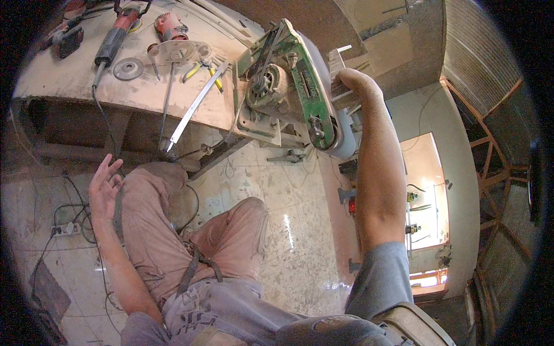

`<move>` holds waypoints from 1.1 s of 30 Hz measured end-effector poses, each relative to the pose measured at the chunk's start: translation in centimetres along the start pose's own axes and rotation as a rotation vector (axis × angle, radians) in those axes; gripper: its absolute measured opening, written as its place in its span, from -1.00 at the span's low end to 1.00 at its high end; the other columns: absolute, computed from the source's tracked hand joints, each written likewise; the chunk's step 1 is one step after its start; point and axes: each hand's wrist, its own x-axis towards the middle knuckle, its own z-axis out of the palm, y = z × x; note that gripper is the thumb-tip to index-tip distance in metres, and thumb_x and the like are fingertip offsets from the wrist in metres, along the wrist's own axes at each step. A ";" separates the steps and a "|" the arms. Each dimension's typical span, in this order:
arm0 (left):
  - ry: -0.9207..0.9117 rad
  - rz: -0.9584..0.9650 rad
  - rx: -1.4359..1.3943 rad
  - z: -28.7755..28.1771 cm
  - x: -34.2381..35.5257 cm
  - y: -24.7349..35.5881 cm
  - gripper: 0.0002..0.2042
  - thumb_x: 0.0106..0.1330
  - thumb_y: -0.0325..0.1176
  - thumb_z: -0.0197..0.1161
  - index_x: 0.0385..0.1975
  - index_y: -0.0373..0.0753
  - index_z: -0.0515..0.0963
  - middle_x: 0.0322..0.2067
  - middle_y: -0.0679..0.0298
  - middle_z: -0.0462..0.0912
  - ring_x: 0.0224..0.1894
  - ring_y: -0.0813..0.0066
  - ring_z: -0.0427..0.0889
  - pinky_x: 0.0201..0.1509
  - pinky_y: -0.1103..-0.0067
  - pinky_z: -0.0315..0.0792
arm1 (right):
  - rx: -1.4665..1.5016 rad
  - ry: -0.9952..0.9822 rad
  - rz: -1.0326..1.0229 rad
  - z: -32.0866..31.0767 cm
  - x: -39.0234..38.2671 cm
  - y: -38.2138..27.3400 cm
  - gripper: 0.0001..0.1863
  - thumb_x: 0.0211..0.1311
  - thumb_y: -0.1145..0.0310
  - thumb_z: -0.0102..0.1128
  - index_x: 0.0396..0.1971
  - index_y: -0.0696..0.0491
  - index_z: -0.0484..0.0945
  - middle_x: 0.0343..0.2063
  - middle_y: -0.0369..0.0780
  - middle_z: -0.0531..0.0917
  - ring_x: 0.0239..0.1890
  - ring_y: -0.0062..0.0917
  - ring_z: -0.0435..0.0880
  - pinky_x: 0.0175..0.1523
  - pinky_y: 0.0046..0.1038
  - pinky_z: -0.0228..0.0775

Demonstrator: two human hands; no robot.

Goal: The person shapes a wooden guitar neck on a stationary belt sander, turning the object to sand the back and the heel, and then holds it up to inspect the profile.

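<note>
My left hand [105,187] is raised beside my left knee, fingers apart and nothing in it. My right arm stretches up along the far side of a green belt sander [306,86]. My right hand [353,79] is beside the sander's belt, next to a pale flat piece [336,62]. Its fingers are hidden, so I cannot tell whether it grips that piece. The sander's grey belt [346,135] runs around a roller at the near end. Its motor and pulley [268,83] face me.
On the dusty workbench [52,81] lie an angle grinder [118,34], a red router [170,27], a grinding disc [128,69] and yellow-handled pliers [193,70]. A long metal strip [196,106] juts over the bench's near edge. Cables and a power strip [66,229] lie on the tiled floor.
</note>
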 end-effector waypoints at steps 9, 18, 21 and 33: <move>0.018 -0.001 -0.007 -1.2 -0.2 0.2 -0.36 0.45 -0.17 0.21 0.43 -0.34 0.22 0.19 0.13 0.53 -0.17 0.60 0.49 0.00 0.66 0.43 | 0.016 -0.003 0.093 -0.4 2.7 1.5 -0.68 0.30 0.28 -0.06 -0.27 0.00 0.73 -0.24 -0.17 0.79 -0.26 -0.43 0.79 -0.02 -0.33 0.54; -0.023 -0.020 -0.016 -0.8 -0.2 0.4 -0.35 0.45 -0.18 0.20 0.44 -0.35 0.20 0.19 0.12 0.53 -0.18 0.59 0.50 0.00 0.65 0.43 | 0.022 -0.038 0.054 -0.4 3.4 3.2 -0.68 0.29 0.21 0.00 -0.27 0.06 0.71 -0.23 -0.12 0.78 -0.20 -0.32 0.79 0.02 -0.15 0.51; -0.058 -0.028 -0.013 -0.9 0.1 0.2 -0.35 0.44 -0.18 0.19 0.44 -0.35 0.20 0.21 0.11 0.53 -0.17 0.59 0.50 0.01 0.64 0.43 | -0.325 0.046 -0.213 -1.1 2.8 4.2 -0.60 0.34 0.12 0.04 -0.14 0.15 0.66 -0.10 -0.04 0.74 -0.05 -0.27 0.76 0.12 -0.11 0.47; -0.034 0.028 0.004 0.7 -0.7 1.7 -0.36 0.45 -0.22 0.19 0.46 -0.33 0.18 0.20 0.09 0.52 -0.16 0.60 0.48 0.02 0.65 0.44 | -0.088 0.116 -0.618 -0.7 -1.3 5.1 -0.32 0.36 -0.16 0.14 0.33 -0.06 0.38 0.13 -0.08 0.62 0.20 -0.30 0.57 0.32 -0.25 0.33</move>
